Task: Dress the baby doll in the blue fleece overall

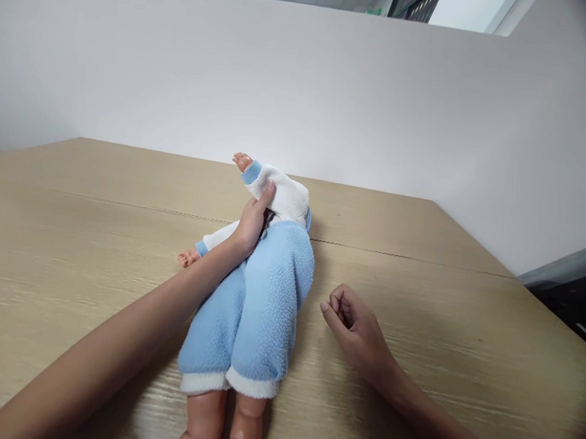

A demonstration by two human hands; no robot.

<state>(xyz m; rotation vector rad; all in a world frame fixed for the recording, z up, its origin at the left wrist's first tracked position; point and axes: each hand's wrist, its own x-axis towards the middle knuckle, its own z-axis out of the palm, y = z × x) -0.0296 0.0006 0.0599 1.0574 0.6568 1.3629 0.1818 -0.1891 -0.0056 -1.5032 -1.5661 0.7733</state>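
A baby doll [270,295] in fluffy light blue trousers and a white top with blue cuffs lies on the wooden table, its bare legs toward me. Its head is out of sight behind the raised arm and my hand. My left hand [257,218] grips the doll at the chest, the thumb lying over the white sleeve and the other fingers hidden. To the right of the doll, apart from it, my right hand [359,330] rests at the table with its fingers curled in, and nothing shows in them.
The wooden table [105,232] has a seam running across it. A white wall [297,91] rises behind its far edge, with an opening at the top. Something dark [566,303] stands beyond the table's right edge.
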